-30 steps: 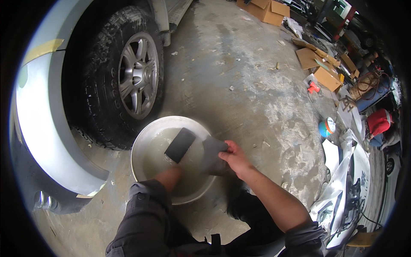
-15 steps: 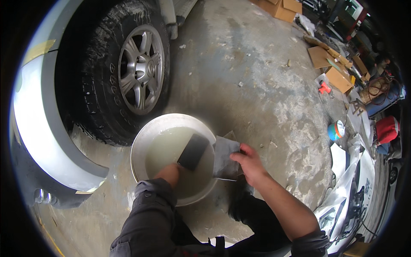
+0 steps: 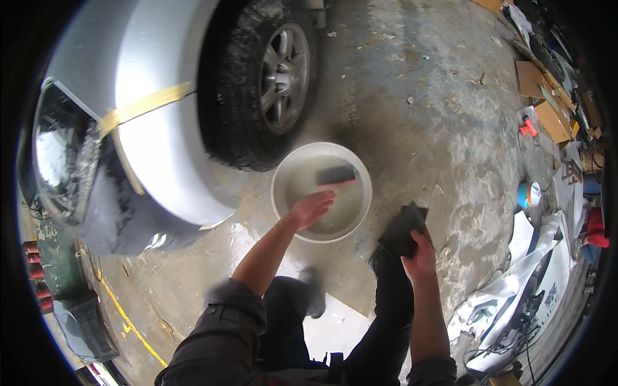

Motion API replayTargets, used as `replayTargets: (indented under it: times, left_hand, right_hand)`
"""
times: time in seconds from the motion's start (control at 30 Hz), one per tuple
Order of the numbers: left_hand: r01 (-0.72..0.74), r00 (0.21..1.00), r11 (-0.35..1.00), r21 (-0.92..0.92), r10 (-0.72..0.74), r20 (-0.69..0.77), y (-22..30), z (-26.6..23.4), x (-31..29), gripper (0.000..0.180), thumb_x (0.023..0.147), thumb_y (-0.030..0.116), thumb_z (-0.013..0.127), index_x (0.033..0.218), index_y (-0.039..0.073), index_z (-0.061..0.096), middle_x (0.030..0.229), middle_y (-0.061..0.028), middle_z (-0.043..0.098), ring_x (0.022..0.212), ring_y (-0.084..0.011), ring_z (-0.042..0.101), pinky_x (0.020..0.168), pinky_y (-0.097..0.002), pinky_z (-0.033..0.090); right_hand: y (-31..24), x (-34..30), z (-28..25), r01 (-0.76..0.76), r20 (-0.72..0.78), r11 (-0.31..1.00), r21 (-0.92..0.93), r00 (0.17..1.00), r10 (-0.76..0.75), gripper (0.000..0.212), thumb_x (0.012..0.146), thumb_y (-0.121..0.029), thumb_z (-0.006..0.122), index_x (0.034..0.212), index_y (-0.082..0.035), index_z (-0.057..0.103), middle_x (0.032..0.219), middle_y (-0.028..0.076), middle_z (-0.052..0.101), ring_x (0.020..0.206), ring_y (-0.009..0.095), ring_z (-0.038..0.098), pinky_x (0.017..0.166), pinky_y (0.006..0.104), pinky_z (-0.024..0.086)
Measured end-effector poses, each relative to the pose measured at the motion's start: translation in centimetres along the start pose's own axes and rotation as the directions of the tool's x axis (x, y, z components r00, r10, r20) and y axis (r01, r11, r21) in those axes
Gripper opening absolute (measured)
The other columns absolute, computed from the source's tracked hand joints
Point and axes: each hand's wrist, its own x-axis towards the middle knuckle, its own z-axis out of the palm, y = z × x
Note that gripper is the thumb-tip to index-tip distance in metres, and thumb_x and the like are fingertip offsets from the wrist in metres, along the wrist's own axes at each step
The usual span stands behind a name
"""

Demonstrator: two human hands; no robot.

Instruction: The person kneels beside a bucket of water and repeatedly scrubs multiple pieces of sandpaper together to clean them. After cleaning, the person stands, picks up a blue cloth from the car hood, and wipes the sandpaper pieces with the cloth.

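Observation:
A white round bucket (image 3: pixel 277 193) of cloudy water stands on the floor by the car's wheel. Inside it is a dark rectangular sanding block (image 3: pixel 336 175) with a pinkish-red lower edge; I cannot tell whether it floats or rests on something. Over the near side of the bucket, my left hand (image 3: pixel 312 209) is open with fingers stretched out, just short of the block. My right hand (image 3: pixel 420 252) pinches dark sandpaper (image 3: pixel 402 228) to the right of the bucket, above my knee. A second sheet's corner seems to show behind it.
At the left stands a silver car (image 3: pixel 145 103) with yellow masking tape (image 3: pixel 145 106) across its body, beside the tyre (image 3: pixel 238 90). Cardboard (image 3: pixel 552 119), a red tool (image 3: pixel 528 127), a blue can (image 3: pixel 529 194) and a white car panel (image 3: pixel 502 309) lie along the right.
My left hand has let go of the block and drawn back from it. The right hand has carried the sandpaper away from the bucket's rim. The view has shifted left.

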Motion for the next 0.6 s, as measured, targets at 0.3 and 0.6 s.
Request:
replayTargets:
  times: [0.3, 0.6]
  left_hand:
    - [0.112, 0.993, 0.989, 0.098, -0.107, -0.059, -2.7, -7.3, -26.0, 0.041, 0.107, 0.034, 0.054, 0.136, 0.004, 0.061, 0.127, -0.0088, 0.068, 0.110, -0.0201, 0.067, 0.095, -0.0333, 0.054]
    - [0.276, 0.748, 0.958, 0.082, -0.160, -0.644, -18.7, -29.5, -66.5, 0.029, 0.099, 0.032, 0.067, 0.119, 0.011, 0.068, 0.106, -0.0056, 0.072, 0.088, -0.0195, 0.070, 0.075, -0.0371, 0.058]
  right_hand:
    - [2.5, -21.8, 3.6, 0.044, 0.012, 0.996, 0.071, 0.999, -0.045, 0.047, 0.102, -0.016, 0.057, 0.148, -0.013, 0.050, 0.133, 0.008, 0.065, 0.120, 0.026, 0.064, 0.103, 0.0439, 0.053]
    - [3.2, -34.2, 13.4, 0.108, 0.257, 0.974, -0.197, 0.965, -0.055, 0.039, 0.101, -0.021, 0.067, 0.137, -0.010, 0.058, 0.126, 0.005, 0.069, 0.113, 0.024, 0.068, 0.098, 0.0426, 0.056]
